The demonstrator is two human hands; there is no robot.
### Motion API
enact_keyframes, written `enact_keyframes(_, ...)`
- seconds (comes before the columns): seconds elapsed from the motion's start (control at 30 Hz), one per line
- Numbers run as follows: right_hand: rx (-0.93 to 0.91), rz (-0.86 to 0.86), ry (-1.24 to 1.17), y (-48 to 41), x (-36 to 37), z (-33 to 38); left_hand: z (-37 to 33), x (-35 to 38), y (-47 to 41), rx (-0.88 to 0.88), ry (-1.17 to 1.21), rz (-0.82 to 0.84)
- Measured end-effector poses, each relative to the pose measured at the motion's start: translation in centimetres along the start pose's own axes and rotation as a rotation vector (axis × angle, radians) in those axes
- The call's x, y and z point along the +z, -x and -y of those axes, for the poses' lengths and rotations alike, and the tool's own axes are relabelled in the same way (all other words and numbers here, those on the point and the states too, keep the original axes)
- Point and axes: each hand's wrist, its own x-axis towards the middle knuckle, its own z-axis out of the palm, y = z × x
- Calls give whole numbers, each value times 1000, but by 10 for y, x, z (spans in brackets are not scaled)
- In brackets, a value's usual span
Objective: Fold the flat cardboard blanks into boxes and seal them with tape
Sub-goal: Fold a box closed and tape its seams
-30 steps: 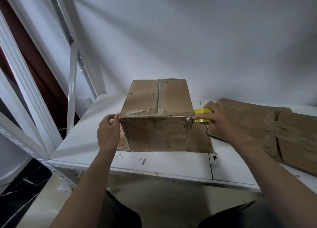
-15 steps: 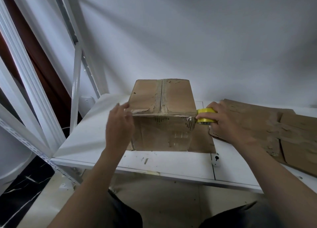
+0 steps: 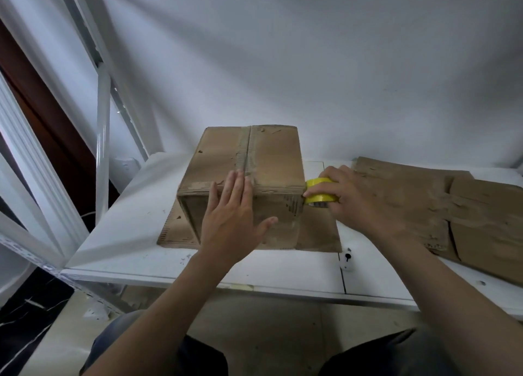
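Brown cardboard box (image 3: 271, 160) stands near the white surface's (image 3: 119, 228) front edge. Left hand (image 3: 232, 222) has shifted from the box's left corner to its front top edge, grip apart, fingers flat. Right hand (image 3: 359, 203) remains at the right front corner, grip clamped on the yellow tape roll (image 3: 321, 193), which its fingers partly cover. Any tape strip is hard to make out.

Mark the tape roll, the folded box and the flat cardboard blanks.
tape roll (image 3: 322, 198), head view, on its yellow outer band.
folded box (image 3: 274, 160), head view, on the right top flap.
flat cardboard blanks (image 3: 410, 203), head view, on the left sheet's upper face.
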Motion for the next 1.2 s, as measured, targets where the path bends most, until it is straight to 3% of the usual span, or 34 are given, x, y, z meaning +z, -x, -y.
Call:
enact_keyframes(0.2, 148, 96, -289, -3, 6, 34, -21, 6, -14, 150, 0, -25)
enact_keyframes(0.33, 188, 97, -344, -5, 0, 28, -25, 10, -17, 231, -57, -78)
enact_keyframes(0.5, 170, 115, -324, -7, 6, 19, -35, 9, -21, 307, -151, -65)
enact_keyframes(0.67, -104, -17, -120, -4, 10, 7, -37, 12, -17, 261, -127, -69)
enact_keyframes(0.87, -132, -65, 42, 2, 14, -4, -35, 14, -16, 259, -126, -77)
enact_keyframes(1.07, -79, 22, -33, -4, 34, -5, -27, -5, -37, 204, 147, -149)
enact_keyframes(1.2, -34, 67, -131, -6, 38, 0, -3, -23, -77, 161, 347, 65)
